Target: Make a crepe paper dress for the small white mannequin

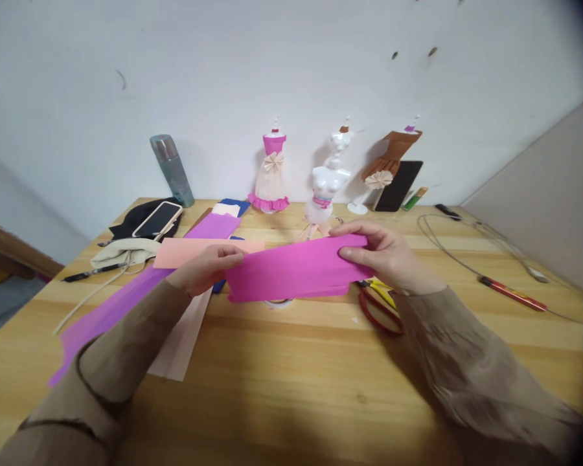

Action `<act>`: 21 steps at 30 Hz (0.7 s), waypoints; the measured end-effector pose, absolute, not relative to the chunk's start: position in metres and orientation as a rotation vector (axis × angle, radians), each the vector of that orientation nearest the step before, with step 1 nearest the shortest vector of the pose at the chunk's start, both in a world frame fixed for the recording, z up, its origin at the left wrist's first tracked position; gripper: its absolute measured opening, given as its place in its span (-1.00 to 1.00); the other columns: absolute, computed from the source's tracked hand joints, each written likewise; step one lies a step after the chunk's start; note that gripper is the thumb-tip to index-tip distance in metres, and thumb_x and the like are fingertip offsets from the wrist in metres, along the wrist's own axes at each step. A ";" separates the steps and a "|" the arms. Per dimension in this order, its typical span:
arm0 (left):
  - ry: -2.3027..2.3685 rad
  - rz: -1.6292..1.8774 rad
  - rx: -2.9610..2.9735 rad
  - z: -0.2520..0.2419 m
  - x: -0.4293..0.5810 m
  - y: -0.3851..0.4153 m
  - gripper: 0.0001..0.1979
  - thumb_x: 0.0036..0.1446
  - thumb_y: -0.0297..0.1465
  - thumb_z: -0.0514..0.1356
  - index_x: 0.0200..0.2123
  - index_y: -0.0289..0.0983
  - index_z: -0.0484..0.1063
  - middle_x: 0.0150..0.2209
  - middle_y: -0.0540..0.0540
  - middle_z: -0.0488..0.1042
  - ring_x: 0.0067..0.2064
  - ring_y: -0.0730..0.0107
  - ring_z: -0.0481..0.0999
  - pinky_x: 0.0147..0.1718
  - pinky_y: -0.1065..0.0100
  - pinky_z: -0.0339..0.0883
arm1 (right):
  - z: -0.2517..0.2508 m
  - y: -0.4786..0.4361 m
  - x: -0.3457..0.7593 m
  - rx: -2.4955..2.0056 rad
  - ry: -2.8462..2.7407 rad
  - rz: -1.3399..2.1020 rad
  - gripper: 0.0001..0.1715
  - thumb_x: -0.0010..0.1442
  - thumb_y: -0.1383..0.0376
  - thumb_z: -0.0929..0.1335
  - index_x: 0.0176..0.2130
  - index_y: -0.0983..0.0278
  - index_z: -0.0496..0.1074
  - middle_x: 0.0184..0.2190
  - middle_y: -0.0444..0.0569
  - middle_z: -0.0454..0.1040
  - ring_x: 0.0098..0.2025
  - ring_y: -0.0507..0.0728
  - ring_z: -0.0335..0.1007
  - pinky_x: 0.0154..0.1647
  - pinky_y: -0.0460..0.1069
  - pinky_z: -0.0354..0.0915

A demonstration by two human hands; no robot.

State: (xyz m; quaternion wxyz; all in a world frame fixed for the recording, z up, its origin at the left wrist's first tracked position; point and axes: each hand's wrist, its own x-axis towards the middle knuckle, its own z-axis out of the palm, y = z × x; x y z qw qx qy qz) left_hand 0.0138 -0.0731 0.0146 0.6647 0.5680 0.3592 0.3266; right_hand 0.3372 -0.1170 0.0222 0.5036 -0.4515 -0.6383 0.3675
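Observation:
A strip of bright pink crepe paper (291, 268) is stretched between both hands a little above the wooden table (291, 375). My left hand (206, 266) pinches its left end with the fingers closed. My right hand (386, 252) grips the right end, thumb under and fingers over the top edge. Red-handled scissors (381, 310) lie on the table just below my right wrist. A roll of tape (278, 302) peeks out under the strip.
Purple, peach, white and blue paper sheets (126, 301) lie at the left. Three small mannequins (272, 171) stand along the wall, with a grey flask (171, 169), a phone (157, 220) on dark cloth, a pen (94, 272), a cable (466, 259) and a red tool (510, 293).

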 end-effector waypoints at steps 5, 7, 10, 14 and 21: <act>0.864 0.813 1.270 0.021 0.016 -0.075 -0.66 -0.07 -0.21 0.42 -0.56 -0.32 0.43 -0.59 -0.01 0.40 -0.55 0.51 0.35 -0.56 0.47 0.19 | 0.028 -0.119 0.330 -1.050 -1.363 1.086 -0.34 -0.08 0.23 0.57 0.05 0.12 0.51 -0.25 -0.08 0.59 -0.35 0.08 0.50 -0.36 -0.04 0.43; 0.875 0.912 1.198 0.024 0.018 -0.078 -0.64 -0.10 -0.20 0.44 -0.57 -0.31 0.39 -0.60 0.02 0.37 -0.57 0.55 0.31 -0.59 0.49 0.15 | 0.028 -0.119 0.325 -1.006 -1.235 1.202 -0.24 -0.15 0.25 0.60 0.07 0.11 0.50 -0.30 -0.10 0.60 -0.38 0.07 0.52 -0.36 -0.04 0.44; 0.910 1.001 1.091 0.027 0.022 -0.082 -0.62 -0.13 -0.19 0.45 -0.58 -0.30 0.36 -0.63 0.05 0.33 -0.60 0.57 0.26 -0.63 0.50 0.10 | 0.025 -0.116 0.319 -0.993 -1.078 1.396 -0.26 -0.23 0.26 0.62 0.00 0.15 0.54 -0.33 -0.09 0.63 -0.39 0.09 0.55 -0.34 -0.04 0.45; 0.933 0.985 1.055 0.029 0.023 -0.085 -0.70 -0.08 -0.19 0.42 -0.44 -0.28 0.48 -0.53 -0.02 0.48 -0.54 0.47 0.38 -0.58 0.44 0.23 | 0.019 -0.115 0.315 -0.994 -1.082 1.543 -0.63 -0.20 0.25 0.61 -0.31 0.25 0.61 -0.39 -0.04 0.64 -0.40 0.10 0.55 -0.30 -0.01 0.44; 0.835 0.845 1.052 0.027 0.026 -0.087 -0.57 -0.17 -0.35 0.47 -0.17 -0.33 0.57 -0.24 -0.16 0.63 -0.28 0.30 0.58 -0.30 0.39 0.42 | 0.022 -0.117 0.313 -1.066 -1.026 1.343 -0.73 -0.12 0.21 0.57 -0.35 0.21 0.58 -0.47 -0.09 0.60 -0.44 0.12 0.50 -0.34 0.04 0.41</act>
